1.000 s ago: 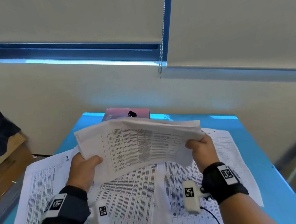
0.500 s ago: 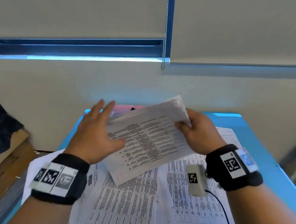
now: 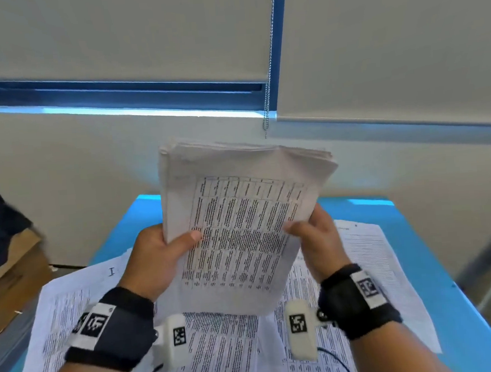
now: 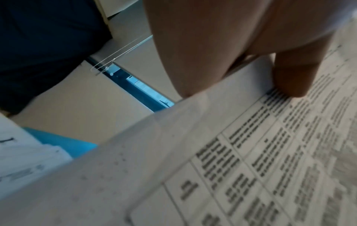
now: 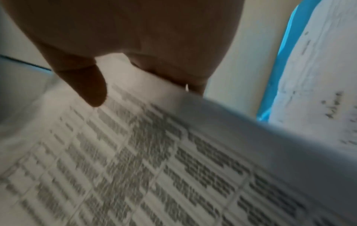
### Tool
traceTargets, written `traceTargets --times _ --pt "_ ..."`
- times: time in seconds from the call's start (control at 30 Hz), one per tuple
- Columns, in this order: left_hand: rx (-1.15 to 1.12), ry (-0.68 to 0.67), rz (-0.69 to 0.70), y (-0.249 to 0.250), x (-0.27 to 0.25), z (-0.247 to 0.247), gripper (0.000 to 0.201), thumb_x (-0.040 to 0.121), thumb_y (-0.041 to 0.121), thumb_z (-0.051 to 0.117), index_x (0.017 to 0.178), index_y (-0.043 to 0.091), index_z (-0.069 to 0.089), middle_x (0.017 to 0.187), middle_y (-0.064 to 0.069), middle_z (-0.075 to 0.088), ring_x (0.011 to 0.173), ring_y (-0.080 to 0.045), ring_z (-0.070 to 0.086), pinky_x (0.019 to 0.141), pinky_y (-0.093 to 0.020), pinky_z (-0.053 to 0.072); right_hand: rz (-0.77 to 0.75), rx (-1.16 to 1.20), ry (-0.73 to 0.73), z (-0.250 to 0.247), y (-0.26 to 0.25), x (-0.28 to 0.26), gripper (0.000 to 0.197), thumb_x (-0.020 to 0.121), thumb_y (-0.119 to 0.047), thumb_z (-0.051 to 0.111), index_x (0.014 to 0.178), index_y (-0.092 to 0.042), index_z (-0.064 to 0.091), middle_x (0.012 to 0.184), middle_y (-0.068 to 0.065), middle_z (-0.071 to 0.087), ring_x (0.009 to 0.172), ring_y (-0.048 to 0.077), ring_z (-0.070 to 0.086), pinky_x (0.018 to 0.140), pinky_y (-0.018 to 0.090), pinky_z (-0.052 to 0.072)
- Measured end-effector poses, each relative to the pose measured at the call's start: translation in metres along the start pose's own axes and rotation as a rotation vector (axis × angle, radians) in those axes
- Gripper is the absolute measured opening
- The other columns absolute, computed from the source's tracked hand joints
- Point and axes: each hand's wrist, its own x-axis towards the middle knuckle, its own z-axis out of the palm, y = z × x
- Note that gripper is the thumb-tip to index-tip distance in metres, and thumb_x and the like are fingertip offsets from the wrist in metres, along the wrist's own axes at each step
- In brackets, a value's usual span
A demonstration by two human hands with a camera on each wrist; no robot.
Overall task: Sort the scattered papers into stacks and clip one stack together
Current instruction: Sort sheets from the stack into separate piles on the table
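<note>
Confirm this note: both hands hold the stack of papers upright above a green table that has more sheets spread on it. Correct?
Not quite: the table is blue, as the head view shows. The rest stands: the left hand and right hand hold the stack of papers upright above the spread sheets.

two hands: the left hand (image 3: 156, 259) and the right hand (image 3: 319, 240). one held stack of papers (image 3: 240, 215); its sheet count cannot be told. loose printed sheets (image 3: 221, 350) overlap on one blue desk (image 3: 434, 248), too many to count. two window blinds (image 3: 111, 35).
</note>
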Motion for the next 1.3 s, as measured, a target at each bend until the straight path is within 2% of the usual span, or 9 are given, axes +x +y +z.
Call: traceTargets --times 0.07,0.27,0.57,0.73,0.83,0.93,1.07,1.2,1.3 --pt "-0.081 0.015 -0.01 -0.005 -0.005 0.004 0.036 0.081 0.005 0.072 0.077 0.04 0.079 0.085 0.011 0.077 0.083 -0.006 0.073 0.069 -0.018 0.054 0.009 -0.004 0.041 0.009 0.007 -0.005 0.041 0.065 0.0 0.058 0.104 -0.008 0.067 0.101 0.012 0.075 0.095 0.029 0.071 0.081 0.043 0.056" --pt "-0.176 0.063 -0.214 -0.043 -0.019 0.01 0.023 0.064 0.023 0.074 0.083 0.035 0.079 0.091 0.005 0.078 0.091 -0.016 0.072 0.09 -0.042 0.051 0.007 -0.237 0.044 0.015 0.033 -0.014 0.022 0.068 -0.01 0.055 0.083 -0.016 0.069 0.089 0.004 0.075 0.086 0.025 0.07 0.074 0.046 0.059" --pt "-0.051 0.243 -0.249 -0.044 -0.004 -0.006 0.01 0.095 0.026 0.061 0.089 0.023 0.069 0.095 0.0 0.073 0.097 -0.024 0.068 0.093 -0.042 0.05 0.127 -0.274 -0.094 0.004 0.044 -0.004 0.037 0.056 -0.005 0.053 0.091 -0.014 0.061 0.09 0.007 0.068 0.085 0.023 0.065 0.072 0.035 0.054" --pt "-0.173 0.381 -0.168 -0.016 -0.003 -0.034 0.007 0.098 0.012 0.054 0.097 0.016 0.06 0.092 0.001 0.064 0.062 0.009 0.062 0.051 -0.006 0.047 0.228 -0.595 -0.005 -0.042 0.034 0.031 0.024 0.076 -0.003 0.054 0.091 -0.022 0.057 0.097 0.001 0.063 0.074 0.018 0.057 0.053 0.022 0.045" --pt "-0.312 0.403 -0.247 -0.02 -0.005 -0.05 0.009 0.099 0.012 0.053 0.105 0.016 0.059 0.1 0.001 0.064 0.051 0.004 0.063 0.042 -0.011 0.048 0.321 -1.116 -0.138 -0.071 0.047 0.052 0.022 0.085 -0.004 0.054 0.098 -0.022 0.056 0.107 0.001 0.063 0.087 0.019 0.057 0.072 0.026 0.046" --pt "-0.375 0.41 -0.318 -0.03 -0.004 -0.06 0.02 0.099 0.017 0.053 0.117 0.012 0.06 0.096 0.006 0.071 0.062 0.001 0.067 0.051 -0.02 0.054 0.384 -1.473 -0.371 -0.08 0.068 0.06 0.032 0.088 -0.015 0.057 0.12 -0.021 0.056 0.13 0.003 0.057 0.114 0.022 0.056 0.096 0.033 0.046" --pt "-0.445 0.489 -0.375 -0.062 -0.002 -0.084 0.031 0.096 0.019 0.059 0.125 0.013 0.063 0.117 -0.006 0.07 0.11 -0.029 0.065 0.08 -0.043 0.059 0.413 -1.606 -0.514 -0.074 0.094 0.062 0.057 0.086 -0.031 0.069 0.135 -0.02 0.044 0.136 0.005 0.053 0.119 0.026 0.056 0.098 0.039 0.048" --pt "-0.523 0.61 -0.468 -0.1 -0.015 -0.096 0.031 0.085 0.04 0.068 0.113 0.026 0.068 0.132 -0.01 0.062 0.101 -0.024 0.063 0.09 -0.042 0.048 0.431 -1.725 -0.565 -0.078 0.109 0.065 0.073 0.075 -0.047 0.076 0.135 -0.023 0.042 0.132 0.003 0.058 0.118 0.029 0.057 0.097 0.047 0.048" --pt "-0.565 0.66 -0.543 -0.136 -0.027 -0.105 0.05 0.071 0.049 0.079 0.115 0.029 0.069 0.128 -0.004 0.062 0.11 -0.029 0.059 0.095 -0.049 0.045 0.416 -1.787 -0.589 -0.081 0.108 0.073 0.056 0.072 -0.048 0.077 0.117 -0.024 0.052 0.118 0.001 0.062 0.107 0.026 0.059 0.091 0.041 0.049"
